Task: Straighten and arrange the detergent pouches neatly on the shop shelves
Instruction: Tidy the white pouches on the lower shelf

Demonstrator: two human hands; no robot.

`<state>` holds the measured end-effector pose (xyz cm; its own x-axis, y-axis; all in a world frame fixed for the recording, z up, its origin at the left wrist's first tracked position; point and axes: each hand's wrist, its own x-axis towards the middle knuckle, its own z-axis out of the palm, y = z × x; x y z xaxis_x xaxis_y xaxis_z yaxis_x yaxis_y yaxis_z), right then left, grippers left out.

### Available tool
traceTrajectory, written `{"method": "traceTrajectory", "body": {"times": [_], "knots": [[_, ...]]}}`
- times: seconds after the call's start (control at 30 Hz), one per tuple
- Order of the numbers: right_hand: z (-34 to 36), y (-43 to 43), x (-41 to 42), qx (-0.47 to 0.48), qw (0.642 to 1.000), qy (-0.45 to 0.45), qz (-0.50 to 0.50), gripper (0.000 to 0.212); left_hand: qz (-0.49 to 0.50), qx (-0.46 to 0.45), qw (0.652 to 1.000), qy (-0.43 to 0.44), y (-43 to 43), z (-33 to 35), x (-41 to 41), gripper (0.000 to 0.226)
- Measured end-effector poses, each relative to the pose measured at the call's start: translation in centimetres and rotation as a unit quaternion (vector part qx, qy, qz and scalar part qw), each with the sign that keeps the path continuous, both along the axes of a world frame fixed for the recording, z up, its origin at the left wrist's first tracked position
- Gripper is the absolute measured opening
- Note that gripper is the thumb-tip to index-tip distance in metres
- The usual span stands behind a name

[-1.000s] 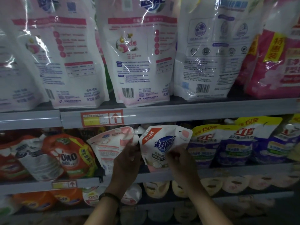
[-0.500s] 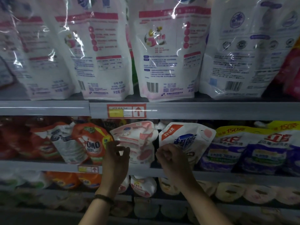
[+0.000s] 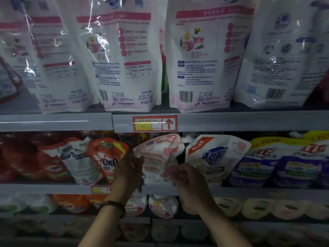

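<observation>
A person's left hand (image 3: 128,172) and right hand (image 3: 189,182) flank a pink-and-white pouch (image 3: 157,155) on the middle shelf (image 3: 249,190), mid-straightening. The left hand's thumb and fingers are narrowed at the pouch's left edge. The right hand's fingers curl over its lower right corner (blur hides whether either truly grips). The pouch sits askew between them. Next, likely, it needs setting upright and squaring with the blue-logo pouch (image 3: 213,157) just beyond the right hand.
</observation>
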<state>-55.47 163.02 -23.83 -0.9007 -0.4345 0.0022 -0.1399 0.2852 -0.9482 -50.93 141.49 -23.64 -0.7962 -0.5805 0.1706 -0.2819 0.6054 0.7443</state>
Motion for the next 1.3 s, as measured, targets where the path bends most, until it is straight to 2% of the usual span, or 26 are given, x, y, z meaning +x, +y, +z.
{"method": "traceTrajectory", "body": {"times": [0.13, 0.23, 0.33, 0.4, 0.53, 0.6, 0.7, 0.83, 0.9, 0.97, 1.0, 1.2, 1.3], "knots": [[0.2, -0.5, 0.3, -0.004, 1.0, -0.001, -0.008, 0.003, -0.033, -0.005, 0.998, -0.045, -1.2, -0.2, -0.7, 0.037], [0.8, -1.1, 0.7, -0.006, 1.0, 0.009, -0.003, 0.021, -0.009, -0.033, 0.997, -0.07, -1.5, -0.3, -1.1, 0.037], [1.3, -1.6, 1.1, 0.015, 1.0, 0.02, 0.009, 0.045, 0.006, -0.159, 0.982, -0.105, -1.5, -0.7, -0.9, 0.039], [1.6, -1.9, 1.3, 0.027, 0.999, 0.022, 0.02, 0.062, -0.002, -0.19, 0.977, -0.102, -1.4, -0.6, -0.4, 0.037], [1.9, -2.4, 1.7, 0.036, 0.999, -0.004, 0.028, 0.073, -0.003, -0.169, 0.985, -0.02, -1.3, -0.8, 0.6, 0.03], [2.1, -2.6, 1.8, 0.033, 0.999, -0.007, 0.033, 0.074, -0.004, -0.127, 0.992, 0.007, -1.3, -0.9, 0.8, 0.025], [2.4, -3.0, 2.0, 0.011, 0.999, -0.027, 0.035, 0.079, -0.028, -0.052, 0.998, 0.005, -1.6, -0.7, 0.8, 0.017], [2.2, -3.5, 1.9, -0.007, 0.998, -0.05, 0.037, 0.083, -0.068, -0.005, 0.997, 0.021, -1.9, -0.6, 1.1, 0.021], [2.3, -3.6, 1.9, -0.013, 0.998, -0.055, 0.041, 0.086, -0.052, 0.067, 0.995, 0.045, -1.8, -0.8, 1.1, 0.025], [2.4, -3.8, 1.9, -0.017, 0.997, -0.063, 0.043, 0.092, -0.049, 0.192, 0.977, 0.079, -1.3, -0.9, 1.0, 0.024], [2.5, -3.9, 2.0, -0.021, 0.996, -0.068, 0.045, 0.094, -0.047, 0.22, 0.97, 0.094, -1.2, -1.0, 1.0, 0.024], [2.9, -4.6, 3.0, -0.088, 0.988, -0.116, 0.042, 0.094, -0.055, 0.134, 0.981, 0.129, -1.1, -0.4, 1.6, 0.023], [2.7, -5.1, 3.8, -0.087, 0.991, -0.096, 0.032, 0.091, -0.034, 0.084, 0.986, 0.143, -0.5, -0.3, 2.1, 0.023]]}}
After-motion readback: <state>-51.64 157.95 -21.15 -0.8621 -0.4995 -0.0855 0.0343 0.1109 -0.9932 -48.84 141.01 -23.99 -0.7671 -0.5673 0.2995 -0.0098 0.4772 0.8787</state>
